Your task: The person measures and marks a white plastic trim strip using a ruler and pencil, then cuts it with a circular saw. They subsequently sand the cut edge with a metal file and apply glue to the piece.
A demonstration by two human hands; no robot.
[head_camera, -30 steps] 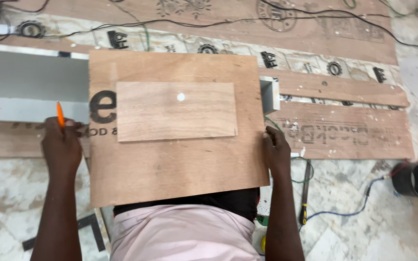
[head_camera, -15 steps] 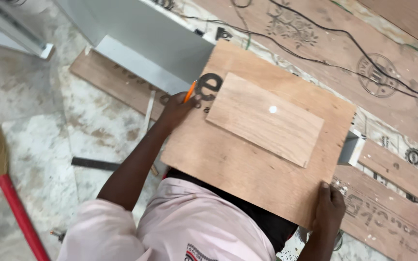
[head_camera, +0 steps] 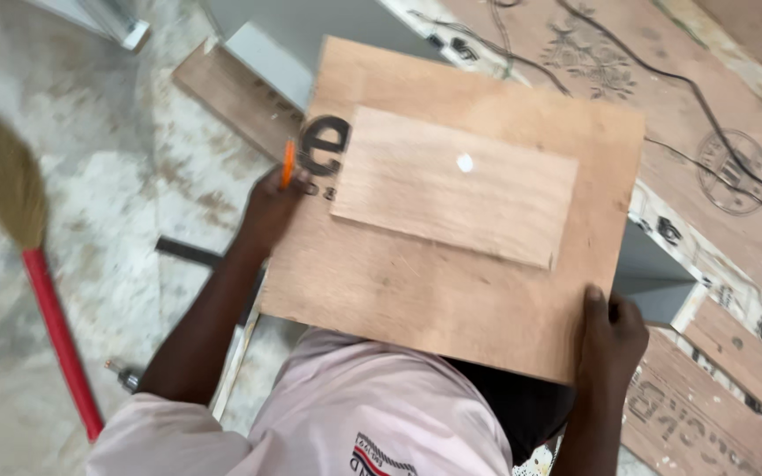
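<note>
Small panel (head_camera: 454, 187) on plywood board (head_camera: 416, 282); broom (head_camera: 24, 238) left.

plywood board (head_camera: 416, 291) | square, tan, tilted | smaller plywood rectangle (head_camera: 456, 185) flat on top, white dot

1. Two plywood pieces: one large plywood board (head_camera: 451, 291) and one smaller plywood panel (head_camera: 456, 189) lying on it.
2. One orange pencil (head_camera: 287, 164).
3. One broom (head_camera: 24, 238) with a red handle.
4. Two hands: left hand (head_camera: 268, 207), right hand (head_camera: 610, 339).

Single head-worn view, looking steeply down, close over the plywood board (head_camera: 451, 291), frame tilted
</note>
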